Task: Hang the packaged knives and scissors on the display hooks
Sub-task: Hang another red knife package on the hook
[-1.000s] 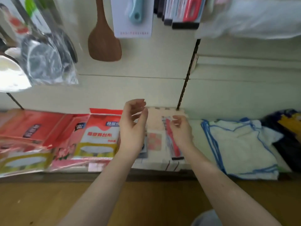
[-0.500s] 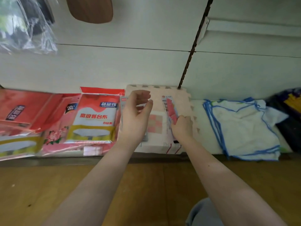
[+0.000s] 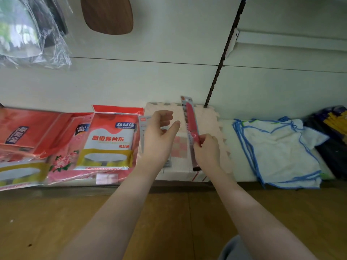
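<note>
A red packaged knife (image 3: 191,121) on a long card stands tilted above the shelf, its top leaning away from me. My right hand (image 3: 207,150) grips its lower part. My left hand (image 3: 158,137) hovers just to the left with fingers apart and holds nothing. Behind it another packaged item (image 3: 143,126) on a grey card lies on the pink foam mat (image 3: 210,124); most of it is hidden by the hand. No display hooks are in view.
Red tablecloth packs (image 3: 109,141) lie on the left of the shelf. White cloths with blue edging (image 3: 277,151) lie on the right. A wooden spatula (image 3: 108,15) and bagged utensils (image 3: 32,30) hang above. A slotted upright (image 3: 223,57) runs down the back wall. Wooden floor lies below.
My right hand has lifted the red knife package off the mat, its top now raised above the mat's back edge. The view has dropped lower. My left hand has stayed open.
</note>
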